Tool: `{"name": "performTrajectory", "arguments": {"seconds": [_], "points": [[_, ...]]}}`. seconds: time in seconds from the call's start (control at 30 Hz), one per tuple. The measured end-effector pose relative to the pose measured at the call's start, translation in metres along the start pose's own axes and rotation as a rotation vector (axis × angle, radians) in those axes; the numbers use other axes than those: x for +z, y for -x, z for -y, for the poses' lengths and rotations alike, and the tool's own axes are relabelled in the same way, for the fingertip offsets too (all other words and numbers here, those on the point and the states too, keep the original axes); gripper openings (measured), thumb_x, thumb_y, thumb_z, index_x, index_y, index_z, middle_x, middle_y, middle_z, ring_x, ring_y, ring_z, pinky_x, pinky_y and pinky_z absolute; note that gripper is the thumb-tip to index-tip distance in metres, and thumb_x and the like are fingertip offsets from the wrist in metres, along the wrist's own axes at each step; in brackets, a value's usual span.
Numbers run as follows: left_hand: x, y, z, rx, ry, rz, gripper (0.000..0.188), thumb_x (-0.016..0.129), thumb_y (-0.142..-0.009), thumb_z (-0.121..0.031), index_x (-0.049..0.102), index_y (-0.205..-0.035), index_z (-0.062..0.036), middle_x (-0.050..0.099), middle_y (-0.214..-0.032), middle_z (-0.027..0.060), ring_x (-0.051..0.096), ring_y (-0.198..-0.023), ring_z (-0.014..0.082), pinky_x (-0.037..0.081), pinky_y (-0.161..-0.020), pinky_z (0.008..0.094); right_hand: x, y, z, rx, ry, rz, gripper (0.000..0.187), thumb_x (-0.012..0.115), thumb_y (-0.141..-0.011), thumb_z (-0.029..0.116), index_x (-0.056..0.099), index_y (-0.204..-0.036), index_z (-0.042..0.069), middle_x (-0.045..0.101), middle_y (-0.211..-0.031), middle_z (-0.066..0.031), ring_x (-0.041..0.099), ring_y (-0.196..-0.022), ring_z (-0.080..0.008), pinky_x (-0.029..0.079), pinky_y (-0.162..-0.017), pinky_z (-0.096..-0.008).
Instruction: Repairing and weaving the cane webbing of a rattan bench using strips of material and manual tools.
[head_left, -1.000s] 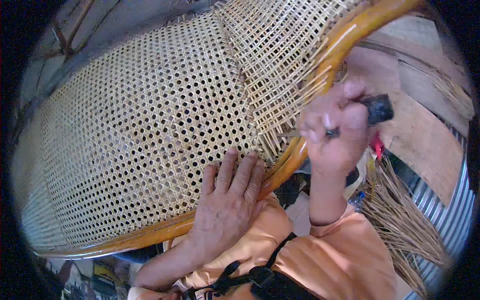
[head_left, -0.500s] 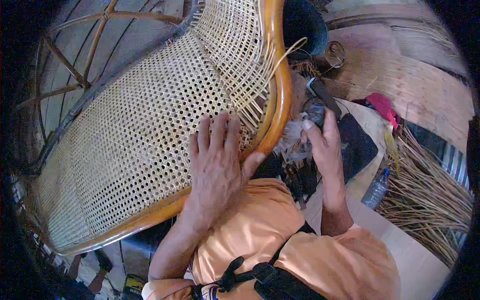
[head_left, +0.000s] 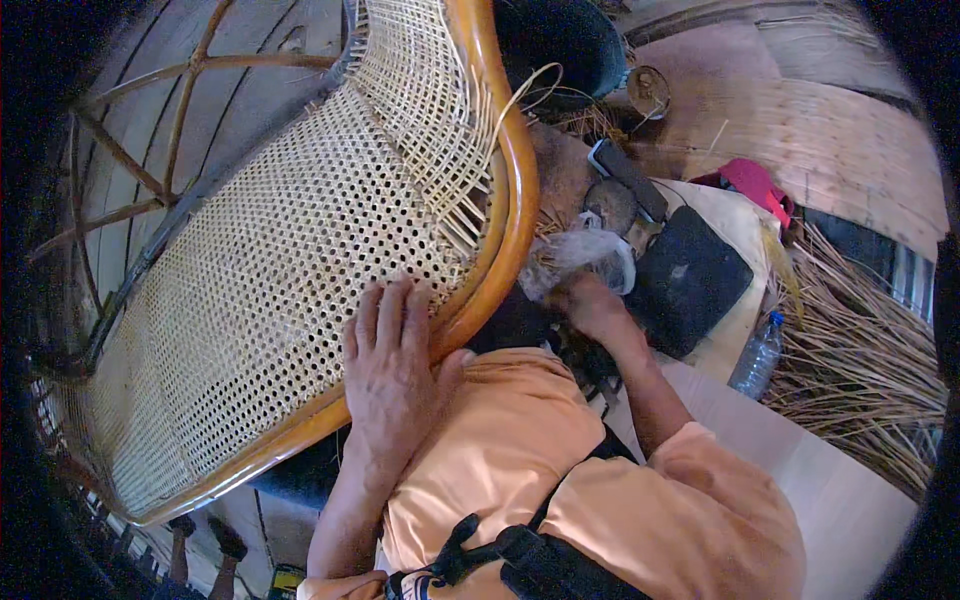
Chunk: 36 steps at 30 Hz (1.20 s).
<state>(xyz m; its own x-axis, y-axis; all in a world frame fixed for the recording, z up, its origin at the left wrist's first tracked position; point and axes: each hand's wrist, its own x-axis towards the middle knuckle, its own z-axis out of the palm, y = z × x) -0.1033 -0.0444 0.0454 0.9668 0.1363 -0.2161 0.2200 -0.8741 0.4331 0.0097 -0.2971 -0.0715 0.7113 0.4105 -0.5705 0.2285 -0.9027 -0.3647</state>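
A woven cane panel (head_left: 270, 270) in a varnished wooden frame (head_left: 520, 190) leans across my lap. Loose strand ends (head_left: 460, 225) stick out where the weave meets the frame's curved corner. My left hand (head_left: 385, 350) lies over the panel's near edge, fingers stretched flat on the weave, thumb at the frame. Beyond the frame my right hand (head_left: 597, 308) reaches down beside a clear plastic bag (head_left: 575, 255). Its fingers are smeared and partly hidden, so I cannot see what they hold.
Near my right hand lie a dark flat pad (head_left: 693, 280), a rounded grey lump (head_left: 610, 205) and a dark long-shaped object (head_left: 630, 180). Farther right are a plastic bottle (head_left: 760, 360), a red cloth item (head_left: 755, 190) and a heap of cane strips (head_left: 860, 360). A bent-pole frame (head_left: 180, 110) stands far left.
My right hand has dropped from the grey lump toward the plastic bag and my lap. The left hand stays flat on the weave. The chair panel appears shifted left in view.
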Motion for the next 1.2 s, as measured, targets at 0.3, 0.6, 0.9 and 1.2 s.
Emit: {"name": "performTrajectory", "arguments": {"seconds": [0.3, 0.6, 0.9, 1.2], "points": [[0.002, 0.0, 0.004, -0.019, 0.007, -0.039, 0.066, 0.072, -0.067, -0.03, 0.045, -0.122, -0.0059, 0.042, -0.129, 0.014, 0.036, -0.122, 0.0352, 0.029, -0.101, 0.0484, 0.006, -0.113, -0.03, 0.01, -0.536, -0.173, 0.025, 0.056, -0.083, 0.015, 0.057, -0.107, 0.006, 0.061, -0.104, -0.0158, 0.058, -0.097, -0.0305, 0.045, -0.081, -0.0382], [0.0, -0.001, 0.003, -0.001, 0.072, -0.049, 0.067, 0.073, -0.066, -0.03, 0.046, -0.122, -0.0056, 0.042, -0.13, 0.0142, 0.036, -0.123, 0.0347, 0.029, -0.101, 0.0478, 0.01, -0.123, -0.1, -0.102, -0.556, -0.304, 0.02, 0.054, -0.088, 0.016, 0.053, -0.105, 0.006, 0.058, -0.078, -0.0053, 0.056, -0.066, -0.0197, 0.047, -0.061, -0.0321], [0.004, 0.002, 0.008, 0.006, 0.073, -0.072, 0.068, 0.073, -0.066, -0.032, 0.046, -0.123, -0.0053, 0.042, -0.13, 0.0125, 0.034, -0.124, 0.0343, 0.029, -0.101, 0.048, -0.074, -0.041, 0.033, 0.063, -1.161, -0.192, 0.017, 0.052, -0.089, 0.012, 0.053, -0.104, 0.003, 0.057, -0.08, -0.0024, 0.053, -0.062, -0.0116, 0.042, -0.052, -0.0239], [-0.002, 0.004, 0.018, 0.049, 0.163, -0.097, 0.064, 0.071, -0.068, -0.033, 0.047, -0.12, -0.0042, 0.043, -0.127, 0.0128, 0.037, -0.12, 0.0338, 0.031, -0.098, 0.0467, -0.11, -0.009, 0.15, -0.375, -0.843, -0.258, 0.02, 0.056, -0.082, 0.0, 0.055, -0.102, 0.002, 0.058, -0.08, -0.0008, 0.052, -0.065, -0.0069, 0.043, -0.058, -0.0201]]}}
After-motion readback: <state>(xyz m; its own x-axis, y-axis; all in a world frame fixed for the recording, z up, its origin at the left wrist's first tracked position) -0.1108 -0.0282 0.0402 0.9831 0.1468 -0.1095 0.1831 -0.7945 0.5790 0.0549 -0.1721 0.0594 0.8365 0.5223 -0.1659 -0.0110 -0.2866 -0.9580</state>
